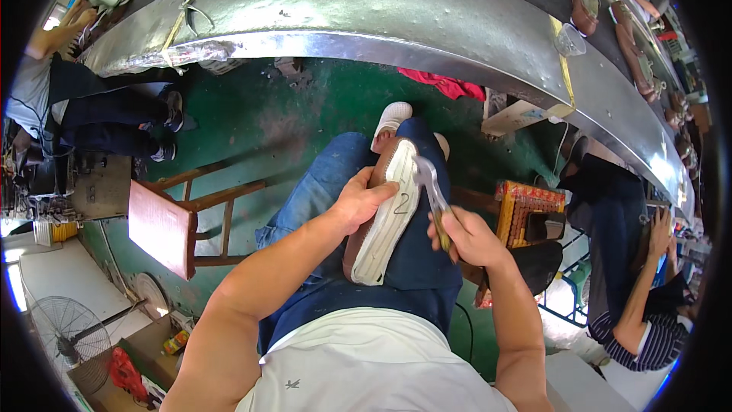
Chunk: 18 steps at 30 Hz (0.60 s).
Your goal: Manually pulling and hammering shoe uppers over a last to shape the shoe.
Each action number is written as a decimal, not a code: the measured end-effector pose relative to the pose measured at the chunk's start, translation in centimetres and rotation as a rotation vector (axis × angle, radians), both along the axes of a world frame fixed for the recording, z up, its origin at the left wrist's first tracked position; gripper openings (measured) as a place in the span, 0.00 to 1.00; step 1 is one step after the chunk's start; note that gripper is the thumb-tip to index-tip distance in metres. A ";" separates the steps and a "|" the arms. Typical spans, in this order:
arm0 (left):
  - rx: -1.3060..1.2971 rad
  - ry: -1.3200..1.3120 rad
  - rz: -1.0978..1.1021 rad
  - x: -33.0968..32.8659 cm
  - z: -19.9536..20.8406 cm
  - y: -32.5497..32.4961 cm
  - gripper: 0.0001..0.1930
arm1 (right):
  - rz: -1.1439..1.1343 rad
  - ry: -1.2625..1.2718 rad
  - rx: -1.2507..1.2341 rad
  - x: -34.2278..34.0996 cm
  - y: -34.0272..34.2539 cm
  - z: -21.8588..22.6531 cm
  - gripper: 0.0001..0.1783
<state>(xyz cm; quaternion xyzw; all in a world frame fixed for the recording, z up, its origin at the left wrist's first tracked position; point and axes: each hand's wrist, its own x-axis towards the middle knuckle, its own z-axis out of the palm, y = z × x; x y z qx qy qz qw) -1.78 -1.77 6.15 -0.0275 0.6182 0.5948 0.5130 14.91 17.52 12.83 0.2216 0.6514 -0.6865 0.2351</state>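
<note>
A brown shoe point(355, 250) lies bottom up across my lap, its long white underside point(380, 240) facing me and a dark handwritten mark near the middle. My left hand point(361, 202) grips the shoe from its left side, with the thumb pressed on the white underside. Closed round the handles of metal pliers point(432, 187), my right hand point(467, 235) is just right of the shoe. The pliers' head is up by the right edge of the shoe's far half; whether it touches the shoe I cannot tell.
A long metal-edged conveyor bench point(366, 4) curves across the far side, with brown shoes point(585, 9) at its right. Another pair of pliers point(189, 14) hangs there. A wooden stool point(162, 227) stands left and a beaded seat point(534, 217) right. Co-workers sit on both sides.
</note>
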 end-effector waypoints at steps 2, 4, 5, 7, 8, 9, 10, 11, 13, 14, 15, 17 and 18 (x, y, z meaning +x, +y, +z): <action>-0.014 0.020 -0.042 0.3 0.2 0.4 0.33 | -0.020 0.304 0.300 -1.7 -0.9 -0.5 0.27; -0.032 0.044 -0.077 0.4 0.3 0.4 0.33 | 0.104 0.207 0.367 -3.2 -0.1 -1.2 0.26; -0.030 0.021 -0.097 0.3 0.3 0.3 0.33 | 0.233 0.107 0.427 -3.6 0.0 -1.2 0.25; -0.028 -0.006 -0.114 0.1 0.4 0.3 0.33 | 0.210 0.155 0.438 -3.2 -0.2 -1.2 0.25; -0.055 -0.013 -0.148 -0.2 0.5 0.4 0.33 | 0.179 0.136 0.421 -3.0 -0.3 -1.5 0.24; -0.082 -0.021 -0.182 -0.5 0.5 0.6 0.34 | 0.147 0.116 0.404 -2.7 -0.4 -1.7 0.24; -0.027 -0.088 -0.186 -1.4 0.3 0.3 0.34 | 0.154 0.111 0.400 -2.3 -0.4 -1.7 0.24; -0.011 -0.137 -0.196 -1.9 0.6 0.1 0.34 | 0.136 0.061 0.354 -1.5 -0.2 -1.4 0.21; -0.035 -0.138 -0.232 -2.0 -0.8 0.0 0.34 | 0.119 0.002 0.306 0.6 -0.3 -0.5 0.19; -0.036 -0.142 -0.230 -2.2 -0.8 0.0 0.34 | 0.191 0.007 0.337 1.9 -0.5 0.2 0.16; -0.024 -0.159 -0.231 -2.4 -0.7 -0.1 0.34 | 0.264 0.014 0.368 2.6 -0.7 0.8 0.14; -0.010 -0.183 -0.243 -2.2 -0.7 -0.1 0.34 | 0.436 0.075 0.438 3.0 -1.6 2.0 0.18; 0.010 -0.184 -0.239 -2.1 -0.7 0.0 0.34 | 0.432 0.186 0.541 3.5 -2.3 1.3 0.22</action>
